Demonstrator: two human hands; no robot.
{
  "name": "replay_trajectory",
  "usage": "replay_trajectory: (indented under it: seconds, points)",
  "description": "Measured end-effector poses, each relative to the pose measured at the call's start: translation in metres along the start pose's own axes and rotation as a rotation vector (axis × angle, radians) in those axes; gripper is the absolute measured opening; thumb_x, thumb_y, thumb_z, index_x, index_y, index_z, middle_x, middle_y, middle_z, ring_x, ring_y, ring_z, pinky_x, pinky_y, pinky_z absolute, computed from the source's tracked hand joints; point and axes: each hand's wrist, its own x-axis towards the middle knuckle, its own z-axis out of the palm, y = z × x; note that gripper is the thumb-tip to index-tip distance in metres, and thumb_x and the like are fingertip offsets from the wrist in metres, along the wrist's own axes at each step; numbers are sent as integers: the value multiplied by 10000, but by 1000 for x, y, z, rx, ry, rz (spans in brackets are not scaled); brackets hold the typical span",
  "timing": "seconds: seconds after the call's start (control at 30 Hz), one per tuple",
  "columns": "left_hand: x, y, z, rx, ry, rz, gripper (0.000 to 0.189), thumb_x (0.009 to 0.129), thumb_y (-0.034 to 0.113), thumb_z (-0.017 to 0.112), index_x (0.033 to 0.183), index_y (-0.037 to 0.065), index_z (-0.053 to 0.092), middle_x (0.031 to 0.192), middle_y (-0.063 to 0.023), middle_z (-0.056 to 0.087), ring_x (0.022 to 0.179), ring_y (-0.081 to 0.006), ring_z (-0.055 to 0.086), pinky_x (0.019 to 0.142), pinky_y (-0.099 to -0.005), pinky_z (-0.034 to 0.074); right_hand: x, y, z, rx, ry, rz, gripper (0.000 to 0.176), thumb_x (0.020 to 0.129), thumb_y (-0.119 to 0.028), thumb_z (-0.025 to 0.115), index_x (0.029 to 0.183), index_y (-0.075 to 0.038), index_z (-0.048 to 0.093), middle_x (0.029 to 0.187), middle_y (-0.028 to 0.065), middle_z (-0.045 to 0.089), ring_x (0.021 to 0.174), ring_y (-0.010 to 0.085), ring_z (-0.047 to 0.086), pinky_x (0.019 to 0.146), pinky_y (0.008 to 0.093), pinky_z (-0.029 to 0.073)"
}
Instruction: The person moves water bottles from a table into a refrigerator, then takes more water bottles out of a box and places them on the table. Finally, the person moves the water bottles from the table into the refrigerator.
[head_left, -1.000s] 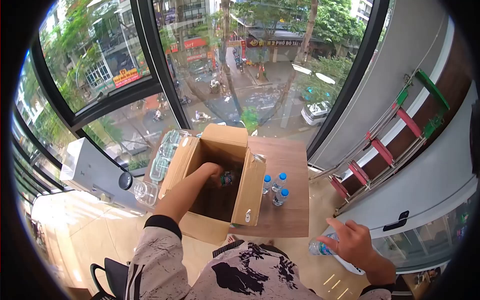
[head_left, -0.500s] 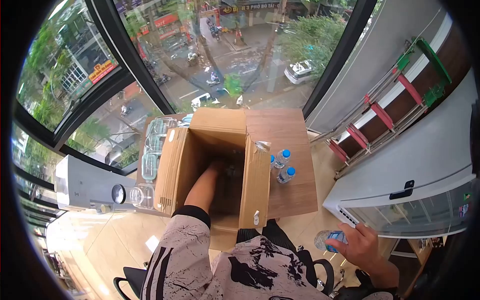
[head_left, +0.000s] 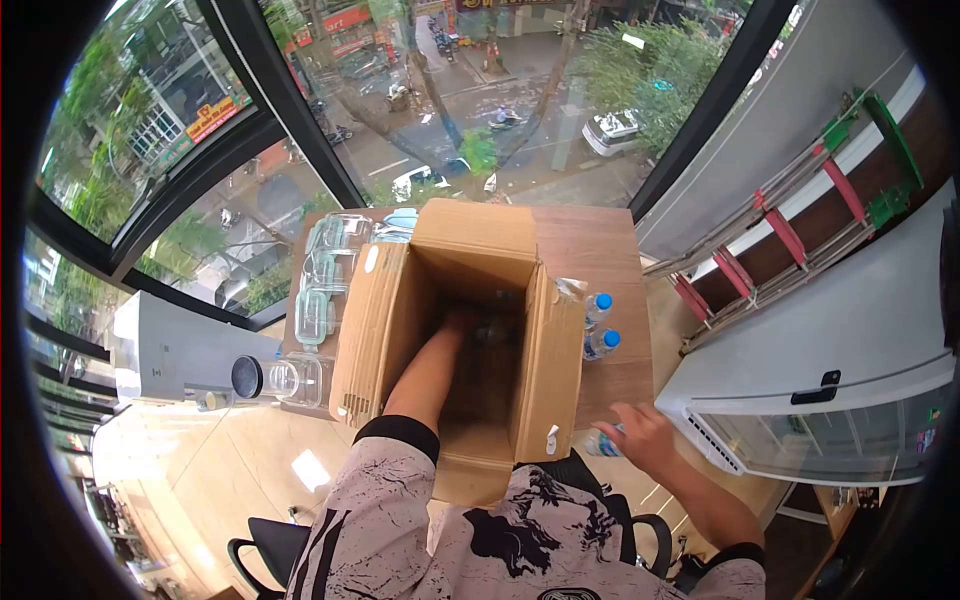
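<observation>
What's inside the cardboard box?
Inside the cardboard box, the left hand is beside what looks like a clear bottle. The left forearm and deep shadow hide much of the rest.

Brown cardboard box [head_left: 558,370], blue bottle caps [head_left: 612,338], brown wood-grained table [head_left: 592,240]; black-splotched pinkish shirt [head_left: 385,490]

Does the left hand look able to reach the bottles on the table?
Probably not directly: the left hand is inside the box, and the box's side stands between it and the bottles.

open cardboard box [head_left: 548,375], blue-capped bottles [head_left: 602,346] beside it, clear bottle [head_left: 605,441] sideways
</observation>
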Motion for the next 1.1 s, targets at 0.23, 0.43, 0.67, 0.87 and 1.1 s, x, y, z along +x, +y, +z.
replay_trajectory:
  seconds: [0.23,0.43,0.67,0.87,1.1]
  points:
    - [-1,-34,63,367,-301,276,406,715,308,689,1071,116,661,1086,-144,638,986,-308,613,900,-404,463,-6,19,101,-64,-33,34,299,782,-338,701,775,-95,527,567,37,470,532,202,519,411,327,429]
    - [-75,38,-10,381,-841,380,537,570,367,781,1028,108,677,1035,-132,663,941,-291,629,847,-392,488,0,29,135,-61,54,63,284,789,-325,695,767,-106,516,563,37,467,572,205,529,415,331,437]
    - [-89,-4,66,300,-824,468,452,720,416,692,1043,100,676,1045,-128,659,946,-298,628,829,-405,494,4,29,146,-69,100,201,296,791,-344,689,721,-110,521,590,40,502,597,212,547,447,337,461]
    - [-101,17,69,450,-818,426,401,720,360,681,1017,92,679,1034,-133,662,958,-289,631,832,-406,501,13,30,145,-56,68,344,319,795,-369,680,768,-77,556,649,57,550,654,236,575,507,367,478]
    - [-111,17,78,416,-848,448,402,714,342,683,1024,86,673,1040,-137,660,959,-291,630,833,-405,501,8,14,126,26,-40,519,387,776,-394,695,857,-33,582,798,118,563,752,301,573,598,407,479]
